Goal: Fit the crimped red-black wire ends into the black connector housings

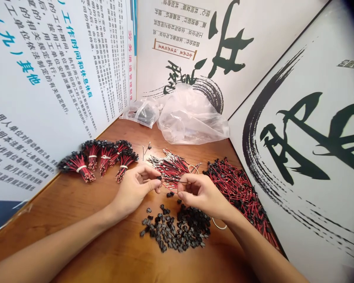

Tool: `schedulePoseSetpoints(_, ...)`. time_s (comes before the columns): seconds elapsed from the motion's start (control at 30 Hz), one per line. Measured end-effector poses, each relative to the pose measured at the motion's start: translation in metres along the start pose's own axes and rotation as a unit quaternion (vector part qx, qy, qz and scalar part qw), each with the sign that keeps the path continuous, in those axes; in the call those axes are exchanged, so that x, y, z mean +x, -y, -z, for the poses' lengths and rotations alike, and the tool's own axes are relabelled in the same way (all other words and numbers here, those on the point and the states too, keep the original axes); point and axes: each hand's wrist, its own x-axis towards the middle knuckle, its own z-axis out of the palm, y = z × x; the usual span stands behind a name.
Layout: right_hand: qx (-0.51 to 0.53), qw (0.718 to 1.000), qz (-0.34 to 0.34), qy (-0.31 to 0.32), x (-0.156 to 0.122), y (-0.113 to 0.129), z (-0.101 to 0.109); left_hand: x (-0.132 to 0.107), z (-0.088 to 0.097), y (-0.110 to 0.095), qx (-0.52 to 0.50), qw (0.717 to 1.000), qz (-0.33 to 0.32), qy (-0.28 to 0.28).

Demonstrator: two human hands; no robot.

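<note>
My left hand (137,185) pinches a small black connector housing (159,178) between thumb and forefinger. My right hand (199,191) is closed in a pinch on a thin red-and-black wire (171,182) whose tip points at that housing. Both hands hover over the wooden table (85,212), just above a heap of loose black housings (179,228). Behind the hands lies a loose pile of red-and-black wires (171,165).
Several banded bundles of finished wires (102,157) lie at the left. A long heap of wires with connectors (238,188) runs along the right panel. Clear plastic bags (188,118) sit in the back corner. Printed boards wall in the table on three sides.
</note>
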Motion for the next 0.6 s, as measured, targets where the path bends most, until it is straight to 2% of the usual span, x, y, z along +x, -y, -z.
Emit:
schedulePoseSetpoints(0.17, 0.146, 0.989, -0.011, 0.0, 0.001, -0.001, 0.002, 0.0, -0.001, 0.0, -0.024, 1.0, 0.012, 0.001)
schedulePoseSetpoints(0.3, 0.217, 0.975, 0.042, 0.024, 0.002, -0.012, 0.001, 0.0, 0.001, 0.001, -0.082, 0.996, 0.022, 0.0)
schedulePoseSetpoints(0.37, 0.196, 0.978, 0.069, 0.003, 0.003, -0.017, -0.005, 0.0, 0.001, 0.002, -0.103, 0.994, 0.029, 0.008)
schedulePoseSetpoints(0.43, 0.145, 0.984, 0.089, -0.047, 0.004, -0.019, -0.016, -0.001, 0.0, 0.002, -0.101, 0.994, 0.034, 0.014)
schedulePoseSetpoints(0.6, 0.014, 0.98, 0.124, -0.153, 0.003, -0.016, -0.043, -0.006, -0.007, 0.002, -0.062, 0.997, 0.032, -0.032)
